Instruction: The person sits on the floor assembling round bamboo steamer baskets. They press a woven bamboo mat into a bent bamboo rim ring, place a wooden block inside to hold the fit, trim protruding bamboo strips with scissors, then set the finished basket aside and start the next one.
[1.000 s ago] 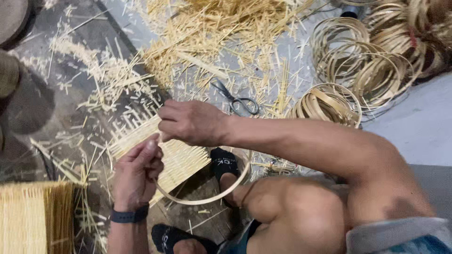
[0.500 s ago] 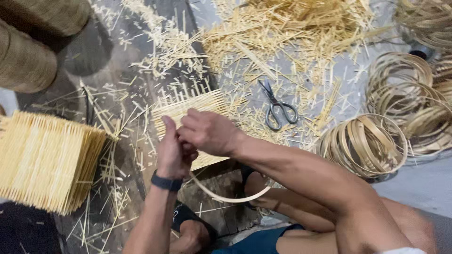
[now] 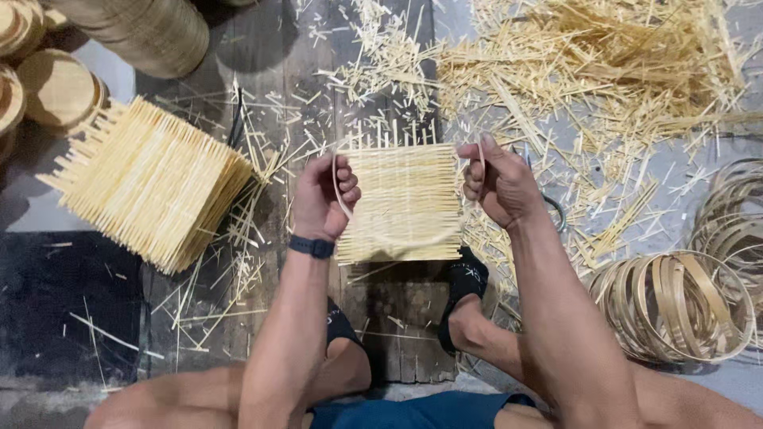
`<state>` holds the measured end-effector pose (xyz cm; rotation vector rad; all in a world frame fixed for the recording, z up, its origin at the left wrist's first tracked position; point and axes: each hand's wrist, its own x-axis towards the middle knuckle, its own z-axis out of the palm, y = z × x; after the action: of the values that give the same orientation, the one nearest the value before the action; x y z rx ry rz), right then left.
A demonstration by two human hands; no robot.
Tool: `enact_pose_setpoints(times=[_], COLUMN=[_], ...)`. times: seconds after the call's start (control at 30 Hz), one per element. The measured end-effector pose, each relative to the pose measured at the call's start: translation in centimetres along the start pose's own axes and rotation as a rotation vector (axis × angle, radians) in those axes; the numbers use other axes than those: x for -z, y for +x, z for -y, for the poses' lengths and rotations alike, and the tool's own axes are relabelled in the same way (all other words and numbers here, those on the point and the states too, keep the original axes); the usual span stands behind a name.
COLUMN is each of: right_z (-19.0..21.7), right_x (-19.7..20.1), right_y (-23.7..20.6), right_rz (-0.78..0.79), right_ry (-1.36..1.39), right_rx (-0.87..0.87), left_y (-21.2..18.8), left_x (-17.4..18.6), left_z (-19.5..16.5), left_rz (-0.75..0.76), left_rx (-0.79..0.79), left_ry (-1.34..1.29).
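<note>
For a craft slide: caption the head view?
Both hands, left and right, hold a woven bamboo mat.

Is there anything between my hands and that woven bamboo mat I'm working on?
Nothing visible. The left hand and right hand already grip the thin bamboo hoop at opposite edges of the woven mat, pressed directly against it.

1. A stack of woven bamboo mats [image 3: 151, 179] lies at the floor's left side.
2. Bamboo hoops [image 3: 675, 306] pile near the right edge.
3. Loose splints [image 3: 604, 63] litter the far right corner (thickly).
4. Round baskets [image 3: 135, 32] occupy the far left corner.
</note>
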<state>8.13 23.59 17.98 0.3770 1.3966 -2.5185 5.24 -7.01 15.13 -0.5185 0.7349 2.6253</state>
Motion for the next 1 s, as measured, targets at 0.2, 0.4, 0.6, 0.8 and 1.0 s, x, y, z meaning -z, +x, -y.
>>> enact_pose_setpoints(times=[0.2, 0.4, 0.6, 0.8, 1.0], right_z=[-2.5, -2.8, -2.5, -2.4, -3.0], right_x=[1.6, 0.8, -0.7, -0.1, 0.4], right_y=[1.4, 1.1, 0.1, 1.5, 2.6], right_rz=[0.093, 0.037, 0.029, 0.069, 0.138], right_ry=[0.157, 0.067, 0.014, -0.400, -0.588], right_rx=[0.006, -0.085, -0.072, -0.322, -0.316], left_y=[1.0, -0.2, -0.9, -1.6, -1.4], left_x=[2.6, 3.0, 2.1, 2.0, 3.0], left_z=[-0.4, 0.4, -0.1, 1.1, 1.9], left_rz=[0.125, 0.093, -0.021, -0.101, -0.063], left_rx=[0.142, 0.046, 0.135, 0.221, 0.300], left_ry=[0.050, -0.041, 0.096, 0.541, 0.660])
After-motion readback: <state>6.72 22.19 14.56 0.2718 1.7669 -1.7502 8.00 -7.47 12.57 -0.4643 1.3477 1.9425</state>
